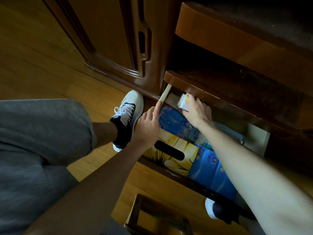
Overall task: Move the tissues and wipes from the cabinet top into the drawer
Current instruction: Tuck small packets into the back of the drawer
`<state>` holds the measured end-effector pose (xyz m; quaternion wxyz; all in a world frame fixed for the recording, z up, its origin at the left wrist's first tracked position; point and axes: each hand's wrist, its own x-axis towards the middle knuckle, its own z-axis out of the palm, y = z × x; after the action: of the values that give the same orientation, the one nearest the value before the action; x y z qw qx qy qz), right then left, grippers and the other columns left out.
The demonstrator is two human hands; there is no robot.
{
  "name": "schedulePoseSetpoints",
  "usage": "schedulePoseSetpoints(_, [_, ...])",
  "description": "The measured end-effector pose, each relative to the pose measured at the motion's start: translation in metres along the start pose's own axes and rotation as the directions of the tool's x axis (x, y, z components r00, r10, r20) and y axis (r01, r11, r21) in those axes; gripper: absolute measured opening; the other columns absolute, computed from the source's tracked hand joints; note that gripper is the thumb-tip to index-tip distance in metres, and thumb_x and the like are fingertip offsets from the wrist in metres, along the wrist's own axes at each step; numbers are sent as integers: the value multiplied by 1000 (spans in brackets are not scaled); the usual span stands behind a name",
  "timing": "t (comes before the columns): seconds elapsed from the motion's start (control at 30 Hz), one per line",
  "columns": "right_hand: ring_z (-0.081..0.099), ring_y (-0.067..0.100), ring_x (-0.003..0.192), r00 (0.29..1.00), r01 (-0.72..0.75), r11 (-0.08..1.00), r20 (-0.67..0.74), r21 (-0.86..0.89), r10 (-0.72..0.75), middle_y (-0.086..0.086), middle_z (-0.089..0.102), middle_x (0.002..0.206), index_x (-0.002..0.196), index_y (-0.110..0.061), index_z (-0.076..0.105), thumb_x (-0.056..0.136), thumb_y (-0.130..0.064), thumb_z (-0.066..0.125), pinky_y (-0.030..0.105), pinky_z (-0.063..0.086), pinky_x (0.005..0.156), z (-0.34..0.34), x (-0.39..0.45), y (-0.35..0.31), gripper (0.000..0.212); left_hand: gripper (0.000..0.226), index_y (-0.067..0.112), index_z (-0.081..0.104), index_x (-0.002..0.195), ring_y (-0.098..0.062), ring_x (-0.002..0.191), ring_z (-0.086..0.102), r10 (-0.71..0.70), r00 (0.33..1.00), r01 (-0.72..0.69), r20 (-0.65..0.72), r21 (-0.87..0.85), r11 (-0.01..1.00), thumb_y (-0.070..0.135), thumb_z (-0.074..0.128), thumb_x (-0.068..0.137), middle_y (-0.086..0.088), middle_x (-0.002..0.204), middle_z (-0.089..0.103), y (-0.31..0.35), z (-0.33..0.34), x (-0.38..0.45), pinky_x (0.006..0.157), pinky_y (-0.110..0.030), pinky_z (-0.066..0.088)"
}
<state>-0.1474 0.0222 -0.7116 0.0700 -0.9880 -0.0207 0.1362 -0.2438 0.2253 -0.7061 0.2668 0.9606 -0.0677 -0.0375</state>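
Dark wooden cabinet (220,53) with its low drawer (257,138) pulled out over the wood floor; the person crouches before it. The cabinet's top surface is largely out of view, so what remains up there cannot be told.

Drawer contents, front to back: a yellow tissue box (172,155) with a dark oval slot, lying flat against the front wall; blue tissue packs (213,172) just beside it; a blue wipes pack (171,119) further in; pale items behind, too dim to name.

Right hand (197,111): fingers closed around a small pale pack (183,103), probably pocket tissues, held at the drawer's back left corner under the shelf edge.

Left hand (149,126): fingers extended and loosely together, forefinger lying along the drawer's pale side rail (165,94), gripping nothing.

Step in hand, by judgement: seating the small pack in the rear corner gap. It goes best lowered flat and slid back until it touches the drawer walls, kept below the rim so it clears the shelf when the drawer shuts. The left hand should steady the drawer, then come off the rail before any closing push.
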Motion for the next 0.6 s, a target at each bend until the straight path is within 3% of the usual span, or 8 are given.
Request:
schedulePoseSetpoints(0.2, [56,33,126,998,53,999,19,2,-53,15,55,142,143,-13,40,81,-14,82,45,52,90,8,15,-37,74,76,13,9,160,-29,126,50,13,1000,-13,-15,4,1000,9,50,97,-11,148,45,-3,1,1,105,-43,45])
schedulePoseSetpoints(0.47, [68,30,106,999,32,995,10,-99,-31,14,69,120,117,-9,62,92,-8,67,38,54,79,17,41,-44,25,75,12,10,160,-29,124,52,18,1000,-18,-24,3,1000,11,50,97,-12,146,47,-4,6,2,103,-45,47])
schedulePoseSetpoints(0.6, [67,34,110,1000,19,1000,-4,-22,-19,17,65,127,132,-11,51,88,-9,73,41,55,82,18,36,-41,49,73,12,11,159,-28,123,52,33,998,-33,-46,-5,999,12,50,97,-11,144,48,-4,5,2,102,-43,48])
